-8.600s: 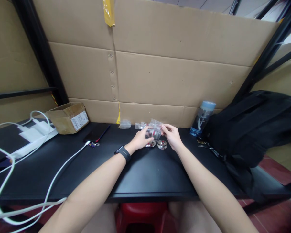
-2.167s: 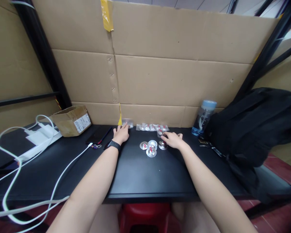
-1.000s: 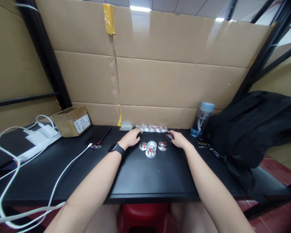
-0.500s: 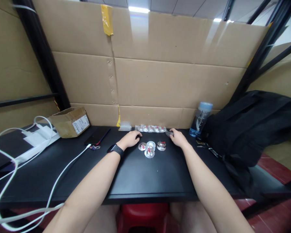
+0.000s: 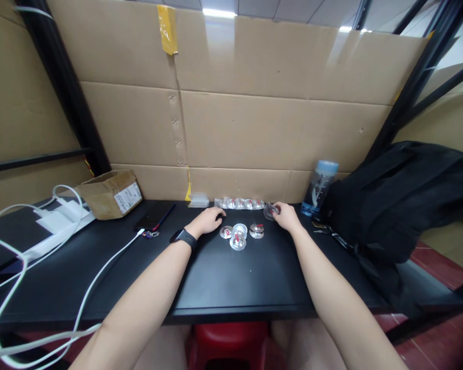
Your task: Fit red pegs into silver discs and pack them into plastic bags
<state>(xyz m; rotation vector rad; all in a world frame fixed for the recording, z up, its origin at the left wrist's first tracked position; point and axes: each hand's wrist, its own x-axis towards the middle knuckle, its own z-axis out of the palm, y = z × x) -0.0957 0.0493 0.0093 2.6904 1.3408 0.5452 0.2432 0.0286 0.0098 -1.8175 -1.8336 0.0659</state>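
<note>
My right hand (image 5: 286,218) pinches a bagged finger cymbal (image 5: 270,211), a domed metal disc with a red loop in clear plastic, at the right end of the row. My left hand (image 5: 208,221), a black watch on its wrist, rests on the table with fingers loosely bent and nothing in it. Between the hands lie loose silver finger cymbals with red loops: one at the left (image 5: 226,232), an overlapping cluster in the middle (image 5: 238,241), and a stacked pair at the right (image 5: 256,232). Behind them runs a row of bagged finger cymbals (image 5: 239,204).
A stack of clear plastic bags (image 5: 198,200) lies by the cardboard wall (image 5: 247,128). At left are a phone (image 5: 148,221), an open carton (image 5: 113,192) and white cables (image 5: 96,272). A water bottle (image 5: 319,189) and black backpack (image 5: 393,200) stand at right.
My right hand has shifted slightly right, and the bagged finger cymbal with its red loop now shows more at its fingertips. My left hand and the loose cymbals have stayed put.
</note>
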